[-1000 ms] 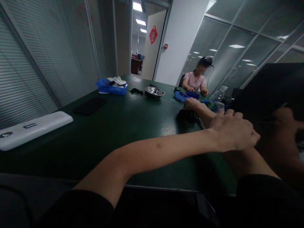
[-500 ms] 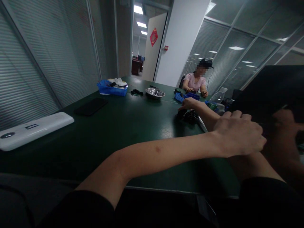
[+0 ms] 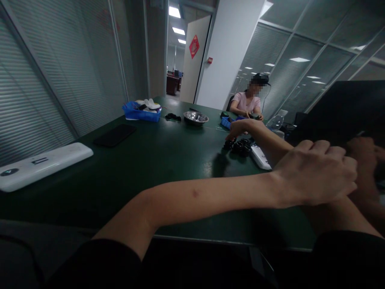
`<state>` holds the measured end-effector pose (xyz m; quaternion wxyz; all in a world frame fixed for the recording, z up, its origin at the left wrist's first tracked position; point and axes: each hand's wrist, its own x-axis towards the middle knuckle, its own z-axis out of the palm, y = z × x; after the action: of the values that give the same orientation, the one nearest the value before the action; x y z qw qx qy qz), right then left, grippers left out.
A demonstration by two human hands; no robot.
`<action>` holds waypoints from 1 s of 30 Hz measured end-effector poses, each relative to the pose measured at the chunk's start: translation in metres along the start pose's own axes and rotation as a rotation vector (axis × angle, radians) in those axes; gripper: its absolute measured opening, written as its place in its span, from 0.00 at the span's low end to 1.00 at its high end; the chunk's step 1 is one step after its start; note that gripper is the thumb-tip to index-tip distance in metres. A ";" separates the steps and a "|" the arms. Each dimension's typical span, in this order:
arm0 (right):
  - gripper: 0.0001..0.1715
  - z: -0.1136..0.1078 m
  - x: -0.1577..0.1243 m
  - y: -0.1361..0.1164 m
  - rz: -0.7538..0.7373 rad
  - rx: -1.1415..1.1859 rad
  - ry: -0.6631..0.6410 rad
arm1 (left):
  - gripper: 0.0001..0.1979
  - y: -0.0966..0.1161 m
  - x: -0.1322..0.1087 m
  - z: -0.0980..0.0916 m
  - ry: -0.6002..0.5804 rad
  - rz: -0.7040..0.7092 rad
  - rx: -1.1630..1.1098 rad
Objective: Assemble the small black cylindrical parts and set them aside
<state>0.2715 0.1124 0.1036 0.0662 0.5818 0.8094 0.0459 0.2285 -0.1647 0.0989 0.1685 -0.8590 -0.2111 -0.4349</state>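
My left arm crosses the view from lower left. My left hand (image 3: 315, 174) hangs knuckles-up at the right, above my right forearm, with its fingers curled under and whatever lies inside hidden. My right arm stretches far out over the green table (image 3: 150, 160). My right hand (image 3: 242, 127) hovers over a small heap of black parts (image 3: 240, 147), its fingertips bunched and pointing down. It is too small and dim to tell whether it holds anything. A white device (image 3: 261, 157) lies beside the heap. Another person's shadowed hand (image 3: 365, 154) is just beyond my left hand, against a large black panel (image 3: 345, 108).
On the left of the table lie a long white device (image 3: 42, 163) and a black phone (image 3: 114, 135). Farther back stand a blue bin (image 3: 141, 114), a steel bowl (image 3: 196, 117) and more blue trays. A person in pink (image 3: 246, 102) works at the far right side.
My left hand has drifted right and a little lower. My right hand has lifted off the black parts, which uncovers the white device beside them.
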 end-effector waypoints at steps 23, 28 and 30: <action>0.11 0.003 -0.103 -0.112 -0.535 0.120 -0.141 | 0.15 -0.208 -0.211 -0.092 -0.545 -0.527 -0.190; 0.07 0.014 -0.120 -0.129 -0.781 0.114 -0.007 | 0.28 -0.192 -0.202 -0.078 -0.598 -0.502 -0.290; 0.08 0.021 -0.124 -0.120 -0.814 0.185 0.065 | 0.30 -0.187 -0.202 -0.078 -0.591 -0.523 -0.295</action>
<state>0.2020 -0.0437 0.0713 0.0007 0.2163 0.9756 -0.0387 -0.0278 -0.0855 -0.0026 -0.1403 -0.8792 -0.3967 -0.2235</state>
